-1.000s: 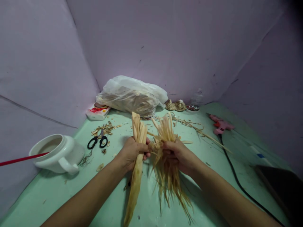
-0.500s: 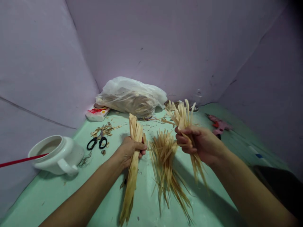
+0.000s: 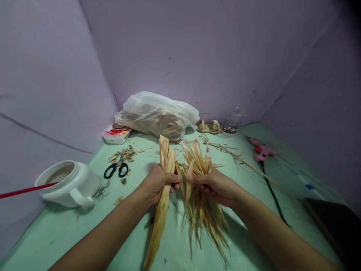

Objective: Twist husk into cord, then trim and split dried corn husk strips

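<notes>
My left hand [image 3: 157, 183] is closed around a long bundle of dried corn husks [image 3: 158, 226], wide at the top and tapering toward the table's front. Close beside it, my right hand [image 3: 219, 184] grips a bunch of thin husk strips [image 3: 197, 153], thumb and fingers pinched together. Below that hand lies a heap of loose husk strips [image 3: 210, 226], its ends fanned toward me. The held strips overlap the heap, so where one ends and the other begins cannot be made out. A narrow gap separates the two hands.
Black-handled scissors [image 3: 116, 169] lie among husk scraps [image 3: 124, 153] at left, near a white pot [image 3: 81, 180] with a red stick [image 3: 31, 190]. Behind are a plastic bag [image 3: 158, 113] and a tissue pack [image 3: 116, 135]. A pink glue gun [image 3: 262, 148] with a cord lies at right.
My right hand has moved left and down with its husk strips, from beside the heap to over it. My left hand keeps its bundle and has shifted slightly right.
</notes>
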A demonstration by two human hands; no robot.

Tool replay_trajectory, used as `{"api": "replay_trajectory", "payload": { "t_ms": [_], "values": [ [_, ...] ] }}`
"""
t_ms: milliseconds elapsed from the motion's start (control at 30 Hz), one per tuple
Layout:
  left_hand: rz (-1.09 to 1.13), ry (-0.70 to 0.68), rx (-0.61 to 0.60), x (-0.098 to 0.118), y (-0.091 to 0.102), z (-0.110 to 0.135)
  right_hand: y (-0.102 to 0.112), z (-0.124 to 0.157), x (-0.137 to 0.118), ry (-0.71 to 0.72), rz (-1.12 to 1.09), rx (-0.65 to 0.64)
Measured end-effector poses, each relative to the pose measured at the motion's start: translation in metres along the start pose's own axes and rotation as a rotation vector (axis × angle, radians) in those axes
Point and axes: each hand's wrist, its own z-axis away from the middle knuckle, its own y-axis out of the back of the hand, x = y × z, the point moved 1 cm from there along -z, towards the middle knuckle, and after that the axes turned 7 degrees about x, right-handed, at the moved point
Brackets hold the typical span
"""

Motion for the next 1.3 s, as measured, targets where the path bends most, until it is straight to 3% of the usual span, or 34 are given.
{"api": "replay_trajectory", "payload": {
  "t_ms": [267,533,733,867,1000,1067,1200,1300],
  "values": [
    [-0.012,-0.014,-0.016,-0.004,-0.004,0.001,-0.007,-0.003,0.009,0.047,0.006,0.039],
    [-0.073,-0.045,-0.017,-0.005,-0.007,0.002,-0.013,-0.001,0.01,0.205,0.0,-0.131],
    [-0.075,-0.07,0.028,-0.003,-0.007,0.005,-0.009,-0.003,0.009,0.132,0.083,0.011],
    [-0.096,-0.096,0.056,-0.004,-0.009,0.005,-0.013,-0.002,0.01,0.196,0.045,0.044],
    [-0.124,-0.105,0.075,-0.005,-0.011,0.006,-0.019,0.001,0.011,0.264,-0.05,-0.065],
    [-0.101,-0.093,0.046,-0.006,-0.011,0.006,-0.02,0.001,0.012,0.226,-0.058,-0.056],
    [-0.022,-0.037,-0.034,-0.004,-0.009,0.007,-0.013,0.0,0.012,0.036,-0.024,0.09],
    [-0.013,-0.013,-0.028,-0.002,-0.006,0.006,-0.007,-0.001,0.007,-0.06,-0.079,0.094]
  ]
}}
